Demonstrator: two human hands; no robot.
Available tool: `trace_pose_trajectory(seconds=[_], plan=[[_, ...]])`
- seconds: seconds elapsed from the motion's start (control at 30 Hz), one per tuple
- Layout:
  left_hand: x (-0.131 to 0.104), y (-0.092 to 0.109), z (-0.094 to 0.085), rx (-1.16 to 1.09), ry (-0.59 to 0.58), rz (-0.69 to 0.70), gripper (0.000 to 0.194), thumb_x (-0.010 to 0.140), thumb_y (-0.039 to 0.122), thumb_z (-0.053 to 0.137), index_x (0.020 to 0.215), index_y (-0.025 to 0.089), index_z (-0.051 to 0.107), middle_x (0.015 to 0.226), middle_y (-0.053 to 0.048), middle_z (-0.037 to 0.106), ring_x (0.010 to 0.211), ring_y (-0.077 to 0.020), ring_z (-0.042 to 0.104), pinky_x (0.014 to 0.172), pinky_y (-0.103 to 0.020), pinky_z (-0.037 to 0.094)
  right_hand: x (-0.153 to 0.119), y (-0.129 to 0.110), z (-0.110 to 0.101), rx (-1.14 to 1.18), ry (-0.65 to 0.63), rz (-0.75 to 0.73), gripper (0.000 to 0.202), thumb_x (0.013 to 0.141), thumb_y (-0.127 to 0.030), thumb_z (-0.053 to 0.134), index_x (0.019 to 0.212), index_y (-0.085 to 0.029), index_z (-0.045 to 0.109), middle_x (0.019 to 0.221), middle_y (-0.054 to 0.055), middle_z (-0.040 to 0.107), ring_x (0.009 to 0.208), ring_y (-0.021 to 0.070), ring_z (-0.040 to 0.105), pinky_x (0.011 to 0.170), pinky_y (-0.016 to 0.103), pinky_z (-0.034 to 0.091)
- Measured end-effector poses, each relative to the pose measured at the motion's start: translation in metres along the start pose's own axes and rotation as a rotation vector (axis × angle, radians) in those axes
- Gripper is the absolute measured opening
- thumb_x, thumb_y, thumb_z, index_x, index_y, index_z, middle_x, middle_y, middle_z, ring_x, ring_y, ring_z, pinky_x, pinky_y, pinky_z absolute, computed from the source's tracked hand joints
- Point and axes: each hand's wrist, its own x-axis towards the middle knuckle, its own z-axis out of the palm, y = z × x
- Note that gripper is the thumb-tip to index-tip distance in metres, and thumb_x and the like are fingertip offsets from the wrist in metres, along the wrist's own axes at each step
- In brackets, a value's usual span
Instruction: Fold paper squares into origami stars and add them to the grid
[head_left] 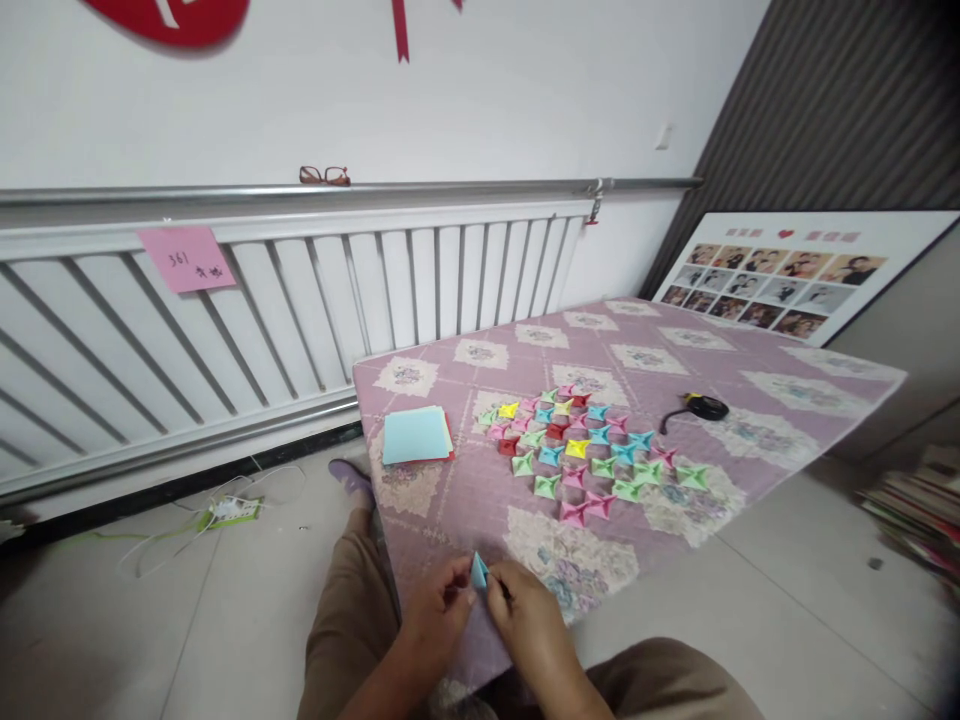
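Observation:
A small folded piece of light-blue paper with a pointed tip is pinched between my two hands at the near edge of the table. My left hand grips it from the left with thumb and fingertips. From the other side, the fingers of my right hand close on it and partly hide it. Beyond my hands lie several folded paper stars in pink, green, blue, yellow and red, set out in rough slanting rows. To their left sits a stack of square paper, light blue on top with red showing underneath.
A purple patterned cloth covers the table. At the right lies a black tape measure. Behind stands a white radiator bearing a pink note; glasses rest on the pipe. A power strip is on the floor.

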Motion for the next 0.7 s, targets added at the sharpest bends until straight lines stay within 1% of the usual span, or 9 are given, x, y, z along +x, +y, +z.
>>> trace_pose_trajectory(seconds=[0.1, 0.17, 0.23, 0.27, 0.33, 0.43, 0.5, 0.6, 0.7], plan=[[-0.001, 0.008, 0.000, -0.199, 0.003, -0.055, 0.024, 0.077, 0.023, 0.053, 0.096, 0.018, 0.066, 0.092, -0.004, 0.068, 0.088, -0.0189, 0.058, 0.082, -0.031, 0.043, -0.003, -0.008, -0.005, 0.347, -0.036, 0.187, 0.025, 0.084, -0.030, 0.043, 0.063, -0.021, 0.054, 0.060, -0.001, 0.055, 0.058, 0.0150, 0.051, 0.055, 0.024, 0.038], [-0.003, 0.009, 0.000, -0.315, 0.009, -0.124, 0.020, 0.074, 0.029, 0.060, 0.088, 0.016, 0.067, 0.074, -0.001, 0.065, 0.070, -0.0153, 0.056, 0.069, -0.028, 0.042, -0.007, -0.012, -0.008, 0.536, -0.083, 0.273, 0.029, 0.083, -0.037, 0.044, 0.060, -0.020, 0.052, 0.056, -0.002, 0.050, 0.054, 0.0136, 0.046, 0.052, 0.024, 0.035], [-0.004, 0.008, 0.001, -0.436, -0.004, -0.193, 0.022, 0.070, 0.034, 0.067, 0.080, 0.015, 0.065, 0.058, 0.002, 0.058, 0.055, -0.0113, 0.048, 0.057, -0.025, 0.037, -0.010, -0.016, -0.010, 0.687, -0.137, 0.316, 0.029, 0.082, -0.040, 0.045, 0.062, -0.020, 0.053, 0.056, -0.003, 0.048, 0.053, 0.0124, 0.042, 0.051, 0.023, 0.033], [-0.006, 0.009, 0.001, -0.500, -0.010, -0.222, 0.024, 0.067, 0.037, 0.070, 0.076, 0.015, 0.064, 0.053, 0.004, 0.055, 0.051, -0.0099, 0.046, 0.054, -0.024, 0.035, -0.011, -0.018, -0.011, 0.744, -0.143, 0.328, 0.027, 0.082, -0.041, 0.047, 0.065, -0.020, 0.053, 0.056, -0.004, 0.046, 0.052, 0.0119, 0.040, 0.051, 0.023, 0.033], [-0.009, 0.011, 0.001, -0.628, -0.017, -0.269, 0.029, 0.064, 0.039, 0.075, 0.073, 0.015, 0.061, 0.052, 0.004, 0.055, 0.049, -0.0087, 0.045, 0.053, -0.022, 0.034, -0.014, -0.021, -0.013, 0.811, -0.094, 0.342, 0.022, 0.080, -0.039, 0.052, 0.068, -0.021, 0.050, 0.057, -0.006, 0.043, 0.052, 0.0111, 0.039, 0.051, 0.022, 0.032], [-0.016, 0.019, 0.000, -0.777, -0.048, -0.309, 0.031, 0.063, 0.036, 0.079, 0.075, 0.014, 0.061, 0.057, 0.002, 0.058, 0.052, -0.0081, 0.049, 0.054, -0.021, 0.034, -0.018, -0.026, -0.017, 0.801, -0.022, 0.317, 0.020, 0.079, -0.035, 0.055, 0.068, -0.022, 0.045, 0.059, -0.006, 0.042, 0.054, 0.0112, 0.040, 0.051, 0.021, 0.033], [-0.019, 0.025, -0.001, -0.824, -0.069, -0.323, 0.032, 0.063, 0.035, 0.081, 0.075, 0.013, 0.060, 0.058, 0.002, 0.058, 0.052, -0.0079, 0.050, 0.054, -0.021, 0.034, -0.020, -0.029, -0.021, 0.743, -0.063, 0.270, 0.018, 0.082, -0.033, 0.051, 0.069, -0.022, 0.046, 0.061, -0.005, 0.044, 0.057, 0.0119, 0.043, 0.054, 0.022, 0.035], [-0.021, 0.031, -0.003, -0.828, -0.081, -0.341, 0.034, 0.061, 0.036, 0.082, 0.074, 0.013, 0.060, 0.058, 0.002, 0.058, 0.052, -0.0081, 0.050, 0.054, -0.021, 0.034, -0.022, -0.031, -0.028, 0.626, -0.115, 0.202, 0.015, 0.086, -0.030, 0.046, 0.074, -0.021, 0.050, 0.064, -0.004, 0.049, 0.059, 0.0126, 0.046, 0.056, 0.022, 0.037], [-0.021, 0.033, -0.004, -0.815, -0.068, -0.357, 0.037, 0.059, 0.037, 0.083, 0.075, 0.013, 0.060, 0.058, 0.002, 0.058, 0.052, -0.0082, 0.051, 0.054, -0.021, 0.035, -0.023, -0.032, -0.036, 0.520, -0.136, 0.086, 0.013, 0.089, -0.027, 0.044, 0.084, -0.021, 0.055, 0.076, 0.000, 0.056, 0.071, 0.0142, 0.053, 0.066, 0.023, 0.041]])
